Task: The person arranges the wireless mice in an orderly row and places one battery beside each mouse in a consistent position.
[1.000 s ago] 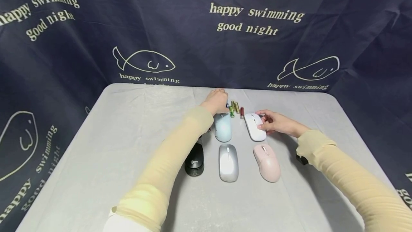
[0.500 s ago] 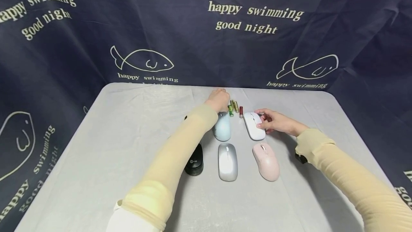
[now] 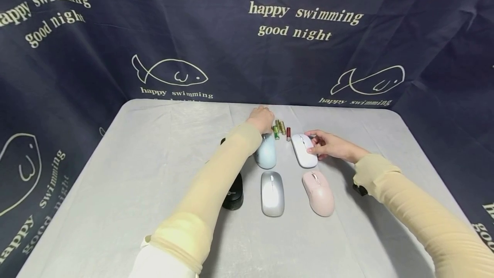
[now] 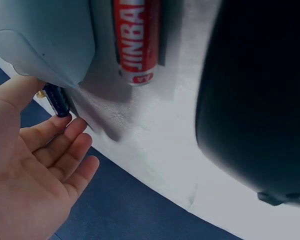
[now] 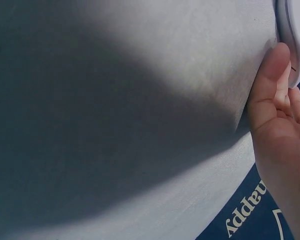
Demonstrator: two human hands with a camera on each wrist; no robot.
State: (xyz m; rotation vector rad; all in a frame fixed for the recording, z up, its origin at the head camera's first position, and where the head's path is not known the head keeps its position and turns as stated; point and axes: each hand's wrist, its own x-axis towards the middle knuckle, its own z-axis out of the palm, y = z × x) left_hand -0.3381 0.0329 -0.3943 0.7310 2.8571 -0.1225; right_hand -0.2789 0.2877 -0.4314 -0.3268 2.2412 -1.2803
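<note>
One mouse (image 3: 305, 151) is white, the backdrop (image 3: 227, 33) fish-patterned navy.

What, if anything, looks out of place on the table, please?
One red battery lies by itself between the blue mouse and a dark object, apart from the battery cluster; I see nothing spilled.

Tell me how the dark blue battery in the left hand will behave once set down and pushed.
The dark blue battery is apt to roll sideways, given its round barrel. It will probably stay stiff: its casing looks straight and unbent.
</note>
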